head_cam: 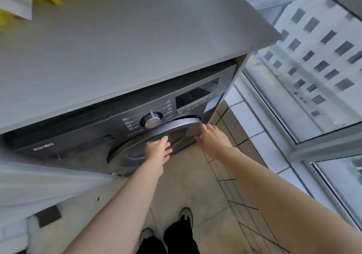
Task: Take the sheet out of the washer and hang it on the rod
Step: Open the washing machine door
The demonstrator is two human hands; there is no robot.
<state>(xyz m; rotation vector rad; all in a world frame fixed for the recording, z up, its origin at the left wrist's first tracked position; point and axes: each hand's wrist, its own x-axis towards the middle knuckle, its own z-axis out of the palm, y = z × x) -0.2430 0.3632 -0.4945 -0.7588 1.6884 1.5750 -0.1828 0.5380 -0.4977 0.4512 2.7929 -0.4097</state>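
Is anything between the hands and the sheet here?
Yes, the washer door covers the drum. The left hand lies on its front, the right hand at its right edge. No sheet shows.

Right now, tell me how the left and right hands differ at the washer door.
The left hand lies flat, fingers straight, on the washer door's front; the right hand curls its fingers round the rim's right edge. The left hand sits lower, the right hand higher. Both are bare.

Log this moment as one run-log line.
phase: at washer door | left hand: fingers straight, on door | right hand: at door's right rim, grip unclear | sheet: not visible | rod: not in view
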